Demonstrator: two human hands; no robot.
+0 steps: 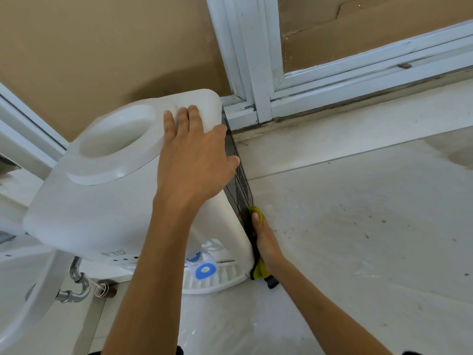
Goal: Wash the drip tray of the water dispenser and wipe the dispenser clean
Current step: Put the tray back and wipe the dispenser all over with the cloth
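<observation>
The white water dispenser (102,201) stands on the floor, seen from above, with its round bottle well at the top. My left hand (194,160) lies flat on its top right corner, fingers straight, thumb over the edge. My right hand (266,239) presses a yellow cloth (259,267) against the black vented right side panel (240,183), low down. The white slotted drip tray (220,280) sits at the dispenser's front base, below a tap with a blue ring (204,270).
A white sink (23,290) with a chrome drain pipe (76,283) stands to the left. Behind the dispenser are a tan wall and a white door frame (256,73). Pale tiled floor (358,226) stretches to the right.
</observation>
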